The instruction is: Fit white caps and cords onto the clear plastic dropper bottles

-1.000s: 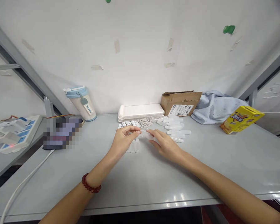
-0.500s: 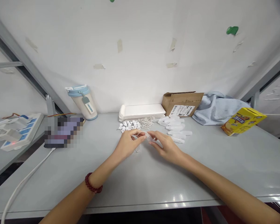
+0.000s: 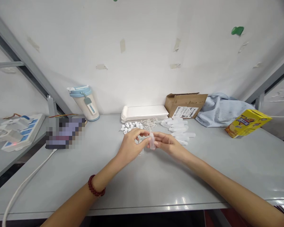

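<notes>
Both forearms reach forward and converge near the middle. The left hand, a dark red bead bracelet on its wrist, curls with fingers pinched together toward the right. The right hand faces it, fingertips meeting the left's, thumb on top.

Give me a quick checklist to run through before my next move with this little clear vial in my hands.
1. Clear vial held upright between both hands: ok.
2. Left hand fingertips on the vial: ok.
3. Right hand gripping the vial from the other side: ok.
4. Cap fitted on the vial: cannot tell, too small and blurred.
5. Spare vials lying within reach, right of the hands: ok.
6. White small parts and string pile just behind the hands: ok.
</notes>
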Available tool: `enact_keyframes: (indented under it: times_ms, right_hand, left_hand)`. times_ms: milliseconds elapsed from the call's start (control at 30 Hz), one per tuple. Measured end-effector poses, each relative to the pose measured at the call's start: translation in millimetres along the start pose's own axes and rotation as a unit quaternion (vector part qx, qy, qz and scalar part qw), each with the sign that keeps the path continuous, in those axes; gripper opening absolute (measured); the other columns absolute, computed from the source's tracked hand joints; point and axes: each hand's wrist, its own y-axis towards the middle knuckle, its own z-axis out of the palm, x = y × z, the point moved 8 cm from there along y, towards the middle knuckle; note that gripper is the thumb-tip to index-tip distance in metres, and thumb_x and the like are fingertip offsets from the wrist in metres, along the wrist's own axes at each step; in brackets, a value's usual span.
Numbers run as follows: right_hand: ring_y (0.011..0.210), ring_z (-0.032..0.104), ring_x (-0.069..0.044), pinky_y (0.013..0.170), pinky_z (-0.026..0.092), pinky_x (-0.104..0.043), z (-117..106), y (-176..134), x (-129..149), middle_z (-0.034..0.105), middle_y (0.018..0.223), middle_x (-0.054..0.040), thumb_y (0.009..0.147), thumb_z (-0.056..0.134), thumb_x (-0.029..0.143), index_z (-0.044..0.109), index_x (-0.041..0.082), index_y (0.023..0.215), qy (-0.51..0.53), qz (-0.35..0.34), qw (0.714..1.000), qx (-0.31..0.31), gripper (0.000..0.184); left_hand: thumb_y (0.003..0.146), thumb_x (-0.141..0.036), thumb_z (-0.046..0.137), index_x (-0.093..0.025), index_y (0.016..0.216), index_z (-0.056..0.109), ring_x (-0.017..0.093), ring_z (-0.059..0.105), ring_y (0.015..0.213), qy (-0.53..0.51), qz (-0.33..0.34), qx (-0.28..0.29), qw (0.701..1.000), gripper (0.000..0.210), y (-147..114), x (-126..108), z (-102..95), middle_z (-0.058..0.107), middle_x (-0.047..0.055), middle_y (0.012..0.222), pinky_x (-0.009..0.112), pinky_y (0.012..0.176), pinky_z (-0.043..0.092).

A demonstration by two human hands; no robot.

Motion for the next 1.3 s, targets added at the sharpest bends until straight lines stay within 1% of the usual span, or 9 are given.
enact_keyframes:
  times_ms: [200, 300, 433, 533, 733, 1000, 1100, 1200, 1300]
  right_hand:
    - [0.081, 0.061, -0.015, 0.079, 0.046, -0.031, -1, 0, -5, 0.068, 0.098, -0.0077, 0.078, 0.064, 0.023, 0.063, 0.019, 0.109, 0.108, 0.034, 0.994, -0.008, 0.032]
    - [0.088, 0.061, -0.018, 0.081, 0.046, -0.031, -1, 0, -6, 0.068, 0.1, -0.0092, 0.077, 0.064, 0.022, 0.064, 0.018, 0.108, 0.134, 0.051, 0.99, -0.011, 0.031]
    - [0.093, 0.062, -0.021, 0.087, 0.044, -0.035, 0, 0, -9, 0.068, 0.099, -0.0103, 0.079, 0.063, 0.026, 0.066, 0.016, 0.105, 0.148, 0.074, 0.986, -0.011, 0.028]
    - [0.094, 0.061, -0.02, 0.088, 0.044, -0.035, 3, 0, -8, 0.067, 0.1, -0.0097, 0.081, 0.062, 0.029, 0.067, 0.017, 0.104, 0.137, 0.074, 0.988, 0.003, 0.027]
    - [0.091, 0.061, -0.018, 0.087, 0.044, -0.033, 5, -1, -7, 0.066, 0.1, -0.009, 0.082, 0.061, 0.032, 0.067, 0.017, 0.102, 0.121, 0.083, 0.989, 0.022, 0.025]
    - [0.094, 0.059, -0.019, 0.087, 0.043, -0.035, 6, -1, -9, 0.065, 0.102, -0.0107, 0.082, 0.061, 0.033, 0.065, 0.015, 0.104, 0.108, 0.093, 0.989, 0.029, 0.028]
    - [0.084, 0.059, -0.016, 0.081, 0.044, -0.032, 3, -1, -10, 0.064, 0.1, -0.009, 0.08, 0.062, 0.034, 0.066, 0.015, 0.1, 0.059, 0.096, 0.994, 0.01, 0.027]
    - [0.07, 0.056, -0.012, 0.073, 0.044, -0.028, -1, 0, -12, 0.064, 0.088, -0.0049, 0.078, 0.063, 0.034, 0.067, 0.015, 0.091, -0.018, 0.091, 0.996, -0.008, 0.024]
    - [0.067, 0.056, -0.013, 0.067, 0.045, -0.027, -4, 1, -15, 0.062, 0.077, -0.0023, 0.078, 0.06, 0.033, 0.065, 0.015, 0.094, -0.097, 0.082, 0.992, -0.02, 0.024]
  left_hand:
    - [0.082, -0.023, 0.056, -0.022, 0.099, 0.061, 0.021, 0.055, 0.096, 0.075, 0.167, -0.013, 0.983, 0.018, -8, -24, 4.1, 0.064, 0.006, 0.099, 0.036, 0.085, 0.045]
    - [0.082, -0.023, 0.059, -0.019, 0.104, 0.058, 0.021, 0.053, 0.095, 0.102, 0.204, 0.003, 0.974, 0.023, -11, -26, 9.1, 0.062, 0.007, 0.101, 0.038, 0.085, 0.046]
    - [0.078, -0.03, 0.065, -0.019, 0.114, 0.053, 0.023, 0.05, 0.1, 0.142, 0.198, 0.052, 0.969, 0.039, -11, -21, 16.9, 0.057, 0.009, 0.109, 0.039, 0.085, 0.047]
    - [0.077, -0.028, 0.066, -0.021, 0.116, 0.051, 0.023, 0.049, 0.1, 0.158, 0.196, 0.076, 0.965, 0.042, -12, -20, 20.3, 0.054, 0.009, 0.11, 0.039, 0.083, 0.047]
    - [0.077, -0.025, 0.066, -0.021, 0.113, 0.052, 0.025, 0.044, 0.11, 0.15, 0.199, 0.071, 0.966, 0.039, -12, -24, 20.0, 0.052, 0.009, 0.118, 0.041, 0.089, 0.045]
    - [0.074, -0.021, 0.068, -0.019, 0.105, 0.052, 0.024, 0.044, 0.108, 0.118, 0.184, 0.07, 0.973, 0.035, -10, -24, 18.6, 0.059, 0.006, 0.111, 0.039, 0.089, 0.044]
    - [0.072, -0.023, 0.07, -0.019, 0.101, 0.054, 0.025, 0.043, 0.105, 0.124, 0.176, 0.074, 0.974, 0.034, -8, -23, 17.5, 0.06, 0.005, 0.107, 0.039, 0.087, 0.044]
    - [0.07, -0.022, 0.069, -0.02, 0.1, 0.054, 0.026, 0.042, 0.105, 0.135, 0.156, 0.097, 0.974, 0.033, -7, -18, 18.7, 0.061, 0.004, 0.106, 0.039, 0.086, 0.044]
    - [0.07, -0.019, 0.067, -0.02, 0.104, 0.054, 0.027, 0.041, 0.107, 0.15, 0.141, 0.122, 0.971, 0.036, -7, -12, 21.1, 0.061, 0.004, 0.107, 0.041, 0.088, 0.042]
